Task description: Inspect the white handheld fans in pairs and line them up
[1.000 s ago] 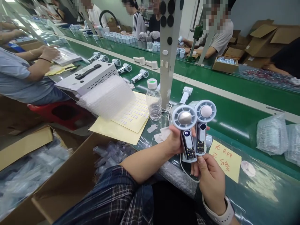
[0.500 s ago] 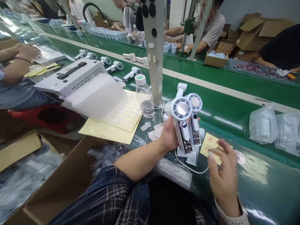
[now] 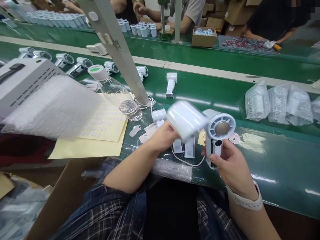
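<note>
My left hand (image 3: 163, 136) is closed on a light-blue handheld fan (image 3: 186, 120), smeared by motion and turned so its rounded housing faces me. In my right hand (image 3: 233, 163) is a second handheld fan (image 3: 210, 116), upright, its round grille facing me and a dark display strip on its handle. The two fan heads are side by side and seem to overlap. Beneath them, fan handles (image 3: 189, 147) lie on the green bench beside a white cable (image 3: 186, 162). Another fan (image 3: 159, 115) rests just behind my left hand.
A tilted-looking water bottle (image 3: 130, 108), yellow sticker sheets (image 3: 87, 146) and bubble wrap (image 3: 52, 106) are at left. A metal post (image 3: 125, 56) rises behind the bottle. Several fans stand along the green belt (image 3: 200, 80). Bubble-wrapped packs (image 3: 257, 100) are at right; co-workers sit opposite.
My right hand, empty before, now grips one of the two fans my left hand held. The left hand's fan has turned its grille away. The view has swung right and down.
</note>
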The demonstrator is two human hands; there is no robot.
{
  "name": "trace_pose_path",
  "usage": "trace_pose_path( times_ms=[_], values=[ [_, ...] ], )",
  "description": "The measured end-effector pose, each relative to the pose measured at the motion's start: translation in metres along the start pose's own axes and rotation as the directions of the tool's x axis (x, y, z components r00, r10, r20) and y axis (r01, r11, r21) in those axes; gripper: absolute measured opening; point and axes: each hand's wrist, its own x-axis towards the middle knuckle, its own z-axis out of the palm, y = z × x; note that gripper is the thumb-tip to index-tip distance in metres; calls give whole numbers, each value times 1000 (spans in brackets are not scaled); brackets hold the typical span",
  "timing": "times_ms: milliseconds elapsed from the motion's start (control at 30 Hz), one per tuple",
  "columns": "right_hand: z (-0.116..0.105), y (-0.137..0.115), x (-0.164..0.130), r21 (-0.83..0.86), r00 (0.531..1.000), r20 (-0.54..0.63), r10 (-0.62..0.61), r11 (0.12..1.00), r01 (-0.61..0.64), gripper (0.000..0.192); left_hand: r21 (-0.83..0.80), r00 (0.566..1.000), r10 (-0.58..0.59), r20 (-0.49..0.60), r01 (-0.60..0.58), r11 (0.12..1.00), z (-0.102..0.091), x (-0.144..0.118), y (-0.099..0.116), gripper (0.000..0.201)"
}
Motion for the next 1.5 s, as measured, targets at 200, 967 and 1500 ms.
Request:
trace_pose_path(
  times_ms=[200,967,1500],
  values=[
    [9,7,3,99,994,-112,11,995,1,52,-244,992,-109,-66,90,966,2,6,-4,62],
    [16,6,-3,202,991,-62,121,974,-106,41,-293,955,-272,121,296,909,1,-3,-7,54],
    [14,12,-11,143,999,35,-33,989,28,34,-200,977,-157,143,184,963,11,-8,-8,52]
  ],
)
